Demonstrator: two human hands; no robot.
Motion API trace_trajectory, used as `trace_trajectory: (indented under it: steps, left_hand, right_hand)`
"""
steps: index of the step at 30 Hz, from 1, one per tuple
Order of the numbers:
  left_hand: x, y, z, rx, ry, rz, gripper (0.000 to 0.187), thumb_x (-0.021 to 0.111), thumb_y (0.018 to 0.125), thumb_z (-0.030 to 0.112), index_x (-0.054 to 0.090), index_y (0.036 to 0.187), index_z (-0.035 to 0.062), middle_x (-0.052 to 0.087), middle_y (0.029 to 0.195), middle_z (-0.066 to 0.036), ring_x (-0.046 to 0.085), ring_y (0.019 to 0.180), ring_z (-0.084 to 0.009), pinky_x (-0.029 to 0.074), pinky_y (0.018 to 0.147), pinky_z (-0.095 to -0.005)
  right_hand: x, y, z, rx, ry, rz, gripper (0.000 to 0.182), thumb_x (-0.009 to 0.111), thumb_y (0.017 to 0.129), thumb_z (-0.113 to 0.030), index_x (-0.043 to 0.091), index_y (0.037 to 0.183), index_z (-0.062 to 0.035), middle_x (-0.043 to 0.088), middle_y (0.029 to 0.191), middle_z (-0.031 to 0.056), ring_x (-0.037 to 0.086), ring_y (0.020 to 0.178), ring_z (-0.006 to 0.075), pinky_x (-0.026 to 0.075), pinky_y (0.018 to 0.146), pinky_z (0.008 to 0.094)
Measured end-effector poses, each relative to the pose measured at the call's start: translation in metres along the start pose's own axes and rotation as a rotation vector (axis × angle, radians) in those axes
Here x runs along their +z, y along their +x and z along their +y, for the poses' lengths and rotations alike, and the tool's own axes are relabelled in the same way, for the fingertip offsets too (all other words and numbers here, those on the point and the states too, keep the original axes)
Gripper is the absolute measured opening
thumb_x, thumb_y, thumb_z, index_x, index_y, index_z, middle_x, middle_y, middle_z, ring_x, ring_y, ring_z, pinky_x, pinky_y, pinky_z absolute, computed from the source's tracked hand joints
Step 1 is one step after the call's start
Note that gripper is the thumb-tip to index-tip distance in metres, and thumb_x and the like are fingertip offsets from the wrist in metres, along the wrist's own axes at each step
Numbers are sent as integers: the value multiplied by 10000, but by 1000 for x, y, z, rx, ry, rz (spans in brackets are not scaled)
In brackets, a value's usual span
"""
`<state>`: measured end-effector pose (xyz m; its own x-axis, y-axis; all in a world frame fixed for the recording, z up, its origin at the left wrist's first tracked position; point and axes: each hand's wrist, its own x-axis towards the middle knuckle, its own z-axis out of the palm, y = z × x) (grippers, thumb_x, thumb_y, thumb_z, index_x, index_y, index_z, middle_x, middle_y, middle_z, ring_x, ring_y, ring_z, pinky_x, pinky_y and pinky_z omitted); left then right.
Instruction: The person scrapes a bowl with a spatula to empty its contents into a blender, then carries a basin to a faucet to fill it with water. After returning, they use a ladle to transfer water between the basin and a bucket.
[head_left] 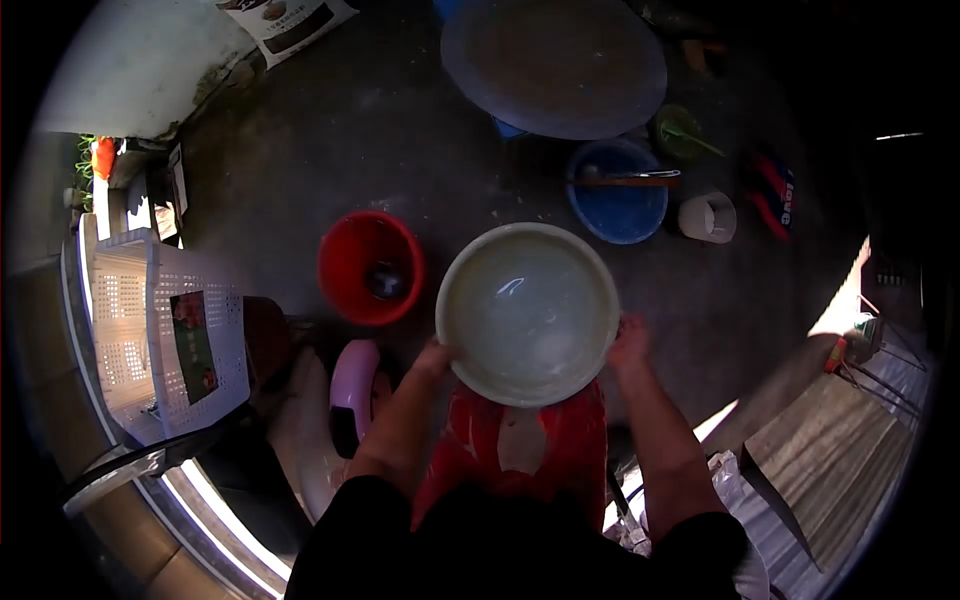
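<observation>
From above, both forearms reach forward and slightly inward from black sleeves, elbows bent, meeting a pale round basin (527,312) that sits at the centre of the view, over a red stool (510,445). The left hand (437,355) grips the rim at about eight o'clock, fingers curled under the edge and mostly hidden. The right hand (628,342) presses the rim at about four o'clock, fingers closed against the wall. The basin holds cloudy water with a glint on it. At ten o'clock from it, just beside, stands a red bucket (371,266); at one o'clock, apart, a blue bowl (617,192) with a utensil across it; at twelve, a large grey round tray (553,65).
</observation>
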<state>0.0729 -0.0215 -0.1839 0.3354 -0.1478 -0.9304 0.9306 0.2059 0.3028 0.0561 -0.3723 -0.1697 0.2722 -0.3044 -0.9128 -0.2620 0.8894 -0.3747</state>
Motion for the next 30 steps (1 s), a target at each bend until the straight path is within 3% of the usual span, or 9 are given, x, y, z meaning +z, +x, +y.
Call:
trace_trajectory:
  steps: [8, 12, 14, 22, 25, 26, 28, 29, 30]
  left_hand:
    - [-12, 145, -1, 21, -36, 127, 545, 514, 653, -109, 426, 1179, 3, 542, 1077, -139, 545, 988, -295, 437, 879, -388]
    - [-15, 212, 2, 93, -57, 89, 514, 499, 656, -113, 444, 1154, -3, 552, 1062, -130, 545, 989, -281, 435, 883, -382]
    - [-13, 235, 5, 140, -134, -52, 502, 500, 652, -112, 454, 1141, -11, 553, 1059, -136, 547, 984, -279, 435, 885, -381]
    - [-31, 347, -22, 198, -38, -12, 547, 471, 647, -105, 440, 1180, 16, 543, 1084, -128, 545, 981, -265, 444, 851, -373]
    - [-25, 324, -12, 266, -18, -158, 490, 544, 713, -10, 434, 1189, 36, 542, 1090, -118, 528, 1003, -247, 416, 888, -364]
    - [-18, 309, -3, 187, -7, -144, 458, 561, 755, 89, 434, 1192, 41, 541, 1091, -121, 516, 1020, -240, 393, 910, -368]
    - [-19, 301, 2, 115, -15, -124, 447, 578, 797, 188, 434, 1196, 45, 539, 1092, -124, 504, 1036, -233, 371, 932, -371]
    - [-24, 306, 0, 96, 13, -122, 466, 561, 814, 278, 433, 1201, 53, 539, 1094, -124, 497, 1047, -234, 349, 949, -382]
    - [-30, 309, -5, 71, 41, -121, 498, 543, 830, 367, 431, 1206, 60, 539, 1096, -125, 489, 1059, -235, 327, 966, -392]
  right_hand:
    - [48, 144, 33, 20, -138, -108, 472, 291, 921, -407, 471, 1063, 5, 471, 1157, 121, 416, 1112, 260, 299, 971, 405]
    - [62, 224, 41, 8, -176, -124, 475, 286, 923, -407, 491, 1044, 4, 502, 1116, 107, 422, 1107, 258, 301, 971, 413]
    - [65, 256, 45, 18, -211, -150, 478, 288, 922, -410, 489, 1049, 4, 502, 1117, 106, 420, 1110, 261, 297, 976, 417]
    - [65, 340, 50, 17, -211, -228, 461, 310, 917, -401, 485, 1069, -2, 493, 1128, 126, 412, 1123, 271, 278, 994, 449]
    - [63, 343, 43, 106, -248, -320, 451, 333, 911, -403, 499, 1052, -8, 499, 1122, 133, 420, 1109, 260, 296, 984, 429]
    - [59, 344, 38, 93, -250, -342, 451, 333, 911, -403, 499, 1052, -8, 499, 1122, 133, 420, 1109, 260, 296, 984, 429]
    - [52, 341, 28, 29, -710, -374, 388, 376, 906, -356, 482, 1100, -38, 518, 1082, 102, 488, 1016, 230, 388, 890, 356]
    - [56, 330, 28, 30, -730, -387, 388, 376, 906, -356, 482, 1100, -38, 518, 1082, 102, 488, 1016, 230, 388, 890, 356]
    - [58, 316, 25, -29, -1043, -225, 336, 420, 891, -313, 509, 1076, -48, 544, 1008, 74, 508, 928, 188, 401, 811, 305]
